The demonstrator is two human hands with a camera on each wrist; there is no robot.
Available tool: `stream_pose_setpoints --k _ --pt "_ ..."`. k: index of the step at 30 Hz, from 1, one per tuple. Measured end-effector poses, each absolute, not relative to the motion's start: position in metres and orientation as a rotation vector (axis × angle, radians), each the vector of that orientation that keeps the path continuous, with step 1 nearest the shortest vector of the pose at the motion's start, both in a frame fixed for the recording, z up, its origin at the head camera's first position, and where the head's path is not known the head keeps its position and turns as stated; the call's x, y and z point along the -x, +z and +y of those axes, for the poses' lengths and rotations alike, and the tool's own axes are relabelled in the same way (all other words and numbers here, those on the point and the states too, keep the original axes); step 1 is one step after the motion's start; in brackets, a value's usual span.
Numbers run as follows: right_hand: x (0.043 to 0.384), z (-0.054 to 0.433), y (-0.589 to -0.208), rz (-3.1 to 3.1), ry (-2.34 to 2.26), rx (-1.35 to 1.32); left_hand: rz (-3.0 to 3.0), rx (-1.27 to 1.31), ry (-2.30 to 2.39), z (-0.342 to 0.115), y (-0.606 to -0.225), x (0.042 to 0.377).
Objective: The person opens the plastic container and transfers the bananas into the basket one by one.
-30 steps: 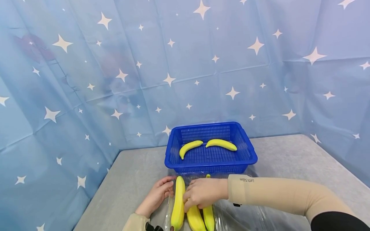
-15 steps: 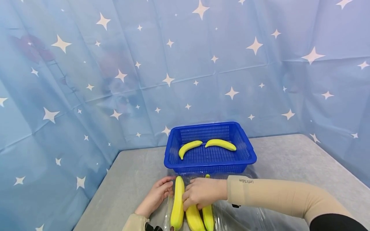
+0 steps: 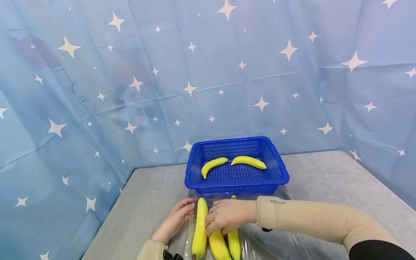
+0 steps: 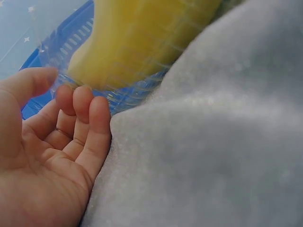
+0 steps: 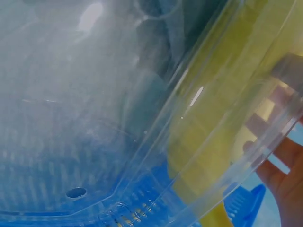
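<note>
Head view: bananas under right fingers.

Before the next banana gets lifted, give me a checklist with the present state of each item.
1. Right hand rests on the bananas in the clear tray: ok.
2. Firm grip on one banana: cannot tell, the fingers' undersides are hidden.
3. Left hand steadies the tray's left edge beside the leftmost banana: ok.
4. Blue basket stands just behind the tray with open floor in front of its two bananas: ok.
5. Path from tray to basket free of other things: ok.
6. Tray lid fully out of the way: cannot tell, the clear plastic is hard to read.
</note>
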State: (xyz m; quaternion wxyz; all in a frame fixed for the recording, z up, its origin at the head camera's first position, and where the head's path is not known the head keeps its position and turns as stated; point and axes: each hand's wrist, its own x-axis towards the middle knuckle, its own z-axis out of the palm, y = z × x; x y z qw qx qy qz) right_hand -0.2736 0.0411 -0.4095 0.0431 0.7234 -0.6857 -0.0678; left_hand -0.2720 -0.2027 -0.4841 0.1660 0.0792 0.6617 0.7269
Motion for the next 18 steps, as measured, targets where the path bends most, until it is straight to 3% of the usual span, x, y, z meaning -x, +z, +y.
stream_pose_setpoints --k 18 --pt "0.2771 0.0446 -0.4132 -2.113 -0.157 -2.195 1.871 -0.230 2.067 -0.2027 -0.4839 0.2718"
